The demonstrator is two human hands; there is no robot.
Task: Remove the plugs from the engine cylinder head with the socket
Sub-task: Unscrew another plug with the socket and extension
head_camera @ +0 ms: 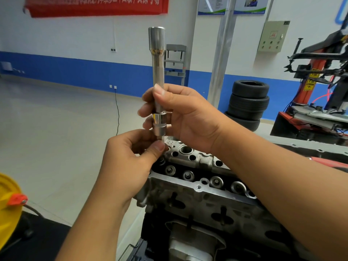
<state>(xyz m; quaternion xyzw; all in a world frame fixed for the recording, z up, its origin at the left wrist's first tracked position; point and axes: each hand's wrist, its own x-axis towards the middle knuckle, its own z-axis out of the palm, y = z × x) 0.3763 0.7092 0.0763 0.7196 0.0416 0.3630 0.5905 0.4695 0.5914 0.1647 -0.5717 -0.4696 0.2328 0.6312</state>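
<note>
- One engine cylinder head sits below both hands, its top holes showing.
- Right hand wraps its fingers round the upright socket, held above the head.
- Left hand pinches a small plug at the socket's lower end, just under the right hand.

A red banner hangs on the white wall above a blue stripe. Three black tyres are stacked near a metal pillar (right of it), beside a tyre-changing machine. A yellow drum sits lower left.
</note>
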